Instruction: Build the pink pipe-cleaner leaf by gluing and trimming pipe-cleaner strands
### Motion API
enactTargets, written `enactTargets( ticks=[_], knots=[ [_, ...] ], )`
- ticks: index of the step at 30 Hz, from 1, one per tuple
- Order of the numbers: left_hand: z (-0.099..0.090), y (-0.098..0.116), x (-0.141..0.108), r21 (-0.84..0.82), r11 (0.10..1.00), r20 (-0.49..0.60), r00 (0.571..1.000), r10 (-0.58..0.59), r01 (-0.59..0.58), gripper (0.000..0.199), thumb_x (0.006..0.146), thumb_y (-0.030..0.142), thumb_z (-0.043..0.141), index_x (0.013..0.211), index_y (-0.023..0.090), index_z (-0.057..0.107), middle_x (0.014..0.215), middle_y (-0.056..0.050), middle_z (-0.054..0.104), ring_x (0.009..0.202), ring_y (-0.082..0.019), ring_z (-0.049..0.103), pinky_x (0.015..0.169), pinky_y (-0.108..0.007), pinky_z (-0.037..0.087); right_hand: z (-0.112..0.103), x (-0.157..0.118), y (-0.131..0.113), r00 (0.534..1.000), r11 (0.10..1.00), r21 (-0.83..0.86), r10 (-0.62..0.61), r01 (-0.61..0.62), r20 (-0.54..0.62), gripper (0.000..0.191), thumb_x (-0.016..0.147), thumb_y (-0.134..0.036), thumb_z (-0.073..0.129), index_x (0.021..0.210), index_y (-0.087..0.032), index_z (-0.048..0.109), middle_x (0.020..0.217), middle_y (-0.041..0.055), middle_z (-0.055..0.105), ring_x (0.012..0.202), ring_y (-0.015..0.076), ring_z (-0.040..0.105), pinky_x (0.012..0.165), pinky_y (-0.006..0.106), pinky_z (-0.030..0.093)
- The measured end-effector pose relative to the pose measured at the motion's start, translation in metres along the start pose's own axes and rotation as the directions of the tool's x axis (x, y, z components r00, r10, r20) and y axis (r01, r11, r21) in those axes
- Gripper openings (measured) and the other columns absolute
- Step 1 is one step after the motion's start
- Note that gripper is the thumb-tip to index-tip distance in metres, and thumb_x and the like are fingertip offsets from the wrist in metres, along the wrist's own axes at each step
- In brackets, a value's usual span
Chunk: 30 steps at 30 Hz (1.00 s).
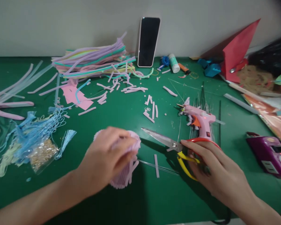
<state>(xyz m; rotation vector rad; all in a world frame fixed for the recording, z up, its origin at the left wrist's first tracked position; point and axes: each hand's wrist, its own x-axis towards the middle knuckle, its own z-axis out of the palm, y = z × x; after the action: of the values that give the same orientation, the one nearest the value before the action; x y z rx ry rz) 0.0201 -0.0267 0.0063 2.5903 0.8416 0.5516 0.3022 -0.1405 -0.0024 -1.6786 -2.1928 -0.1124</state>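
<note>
Scissors [174, 145] with red and yellow handles are in my right hand [213, 162], its fingers closed round the loops. The blades point left and look nearly closed. My left hand [107, 153] is over a lilac piece made of fuzzy pipe cleaners [120, 179] laid side by side. Its fingers are bent and smeared by motion, so I cannot tell whether they grip the piece, which they partly cover. A loose lilac strip [156, 165] lies between the hands.
A pink glue gun [199, 118] rests beyond the scissors. Cut lilac bits [152, 111] are scattered mid-table. Behind are a pipe cleaner bundle [91, 61] and a propped phone [149, 42]. Blue tassels [37, 131] lie left, a purple device [269, 153] right.
</note>
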Motion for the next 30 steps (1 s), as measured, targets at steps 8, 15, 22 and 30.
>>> enactTargets(
  ticks=[8,15,22,30],
  knots=[
    [0.022,0.0,-0.033,-0.119,0.99,0.083,0.993,0.089,-0.078,0.037,0.097,0.032,0.046,0.13,0.017,0.05,0.133,-0.014,0.055,0.127,-0.028,0.046,0.108,-0.047,0.039,0.012,0.013,-0.006,0.989,0.992,-0.127,0.043,-0.025,0.141,0.049,0.095,-0.033,0.046,0.134,-0.006,0.037,0.111,0.0221,0.054,0.107,0.0339,0.057,0.081,0.044,0.053],
    [0.027,-0.002,-0.029,0.029,0.999,0.112,0.993,0.029,-0.033,0.057,0.09,0.051,0.051,0.137,0.019,0.049,0.128,-0.019,0.051,0.116,-0.035,0.051,0.093,-0.054,0.048,0.003,0.018,-0.01,0.982,0.988,-0.154,0.043,-0.015,0.185,0.042,0.093,-0.039,0.045,0.125,-0.012,0.045,0.104,0.0169,0.059,0.082,0.027,0.064,0.057,0.034,0.053],
    [0.03,-0.004,-0.031,0.048,0.999,0.065,0.998,0.022,-0.025,0.055,0.087,0.053,0.055,0.13,0.019,0.056,0.131,-0.021,0.041,0.119,-0.036,0.044,0.096,-0.059,0.044,0.011,0.016,-0.018,0.97,0.969,-0.22,-0.058,0.112,0.238,0.036,0.088,-0.023,0.047,0.122,-0.016,0.053,0.093,0.0091,0.062,0.058,0.0165,0.06,0.035,0.024,0.041],
    [0.032,-0.007,-0.029,-0.017,1.0,0.054,0.998,0.02,-0.019,0.055,0.087,0.055,0.056,0.131,0.022,0.055,0.143,-0.022,0.035,0.135,-0.039,0.033,0.103,-0.063,0.036,0.013,0.019,-0.012,0.946,0.963,-0.214,-0.089,0.161,0.313,0.04,0.089,-0.021,0.048,0.128,-0.014,0.055,0.097,0.0103,0.061,0.064,0.0181,0.062,0.038,0.026,0.047]
  ],
)
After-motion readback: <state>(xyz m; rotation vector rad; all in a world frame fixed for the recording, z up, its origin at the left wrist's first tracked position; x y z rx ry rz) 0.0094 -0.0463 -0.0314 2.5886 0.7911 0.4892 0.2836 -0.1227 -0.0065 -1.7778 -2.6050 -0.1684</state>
